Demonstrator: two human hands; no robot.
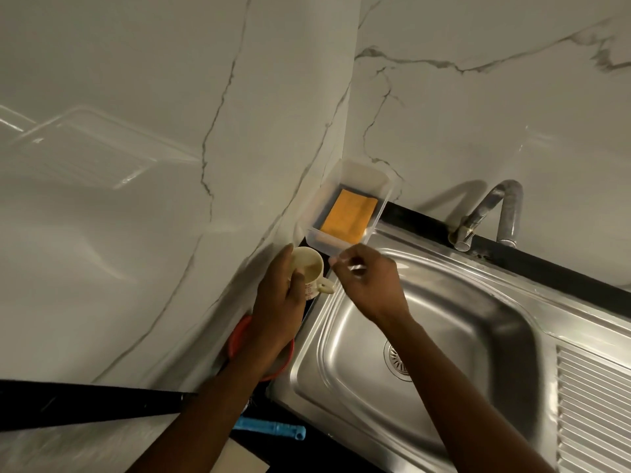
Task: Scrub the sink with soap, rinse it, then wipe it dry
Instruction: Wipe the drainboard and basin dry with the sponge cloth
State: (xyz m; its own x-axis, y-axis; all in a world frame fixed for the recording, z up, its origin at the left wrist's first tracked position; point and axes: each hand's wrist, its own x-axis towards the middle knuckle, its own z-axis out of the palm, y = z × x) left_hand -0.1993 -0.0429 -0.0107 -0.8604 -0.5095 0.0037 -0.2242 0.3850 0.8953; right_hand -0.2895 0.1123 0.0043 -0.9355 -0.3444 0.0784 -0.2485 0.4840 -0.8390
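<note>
My left hand (pixel 283 302) was wrapped round a small cream cup with a little handle (pixel 309 268). My fingers curled round its side and held it upright, just beside the left edge of the shiny steel sink (pixel 444 302). I held it straight so the pale stuff inside would not spill. I think it was soap, but I could not be sure.

My right hand (pixel 372 285) was over that same left edge, close to the cup. Its fingertips pinched a small shiny thing (pixel 356 267). It was too small to tell what it was. I guess I kept it near the cup to get the soap out.

The flat orange sponge (pixel 348 216) lay in a clear plastic box (pixel 362 172) at the back left corner of the sink, close by for scrubbing. I saw no foam in the sink, so I think the scrubbing had not begun.

The bent grey tap (pixel 505 203) stood behind the sink, and I saw no water coming out. A red bowl (pixel 239 336) sat left of the sink under my left wrist. A blue handle (pixel 273 428) lay by the sink's front left corner.
</note>
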